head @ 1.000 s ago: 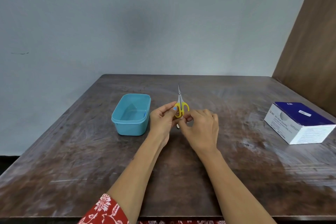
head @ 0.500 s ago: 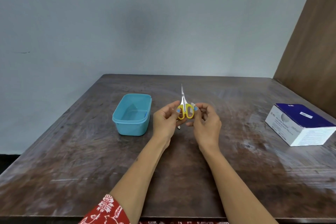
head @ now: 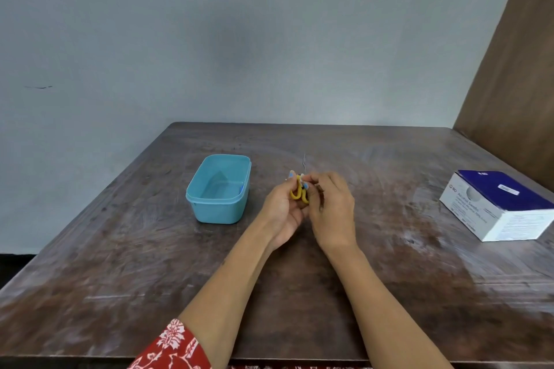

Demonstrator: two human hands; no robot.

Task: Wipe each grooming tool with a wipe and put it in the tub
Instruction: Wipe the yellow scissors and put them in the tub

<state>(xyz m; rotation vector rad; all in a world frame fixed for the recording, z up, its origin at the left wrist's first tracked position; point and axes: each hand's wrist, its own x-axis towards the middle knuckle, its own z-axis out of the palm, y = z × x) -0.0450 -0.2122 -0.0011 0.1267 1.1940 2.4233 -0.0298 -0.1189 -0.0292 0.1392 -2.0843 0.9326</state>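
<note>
the scissors point(head: 299, 192) are mostly hidden: only the yellow handle loops and a thin, blurred blade tip rising above the hands show, and the middle of the blades is covered by fingers. a small white scrap at the top of the handles may be the wipe point(head: 302, 177), but it is too small and blurred to be sure. the left hand point(head: 281, 213) has its fingers curled round the handles from the left; the right hand point(head: 331, 210) pinches at the top of the handles from the right, its fingertips hidden behind its own knuckles. both hands hold the scissors just above the middle of the tabletop point(head: 389, 278), a little to the right of the tub point(head: 220, 189).

one blue tub, open, stands left of centre; something small and blue lies against its inner right wall, not clear enough to name. one white and blue box point(head: 499, 207) sits near the right edge, its small print unreadable. one pair of scissors, two hands, one patterned red sleeve point(head: 172, 344) cut off at the near edge of the view.
</note>
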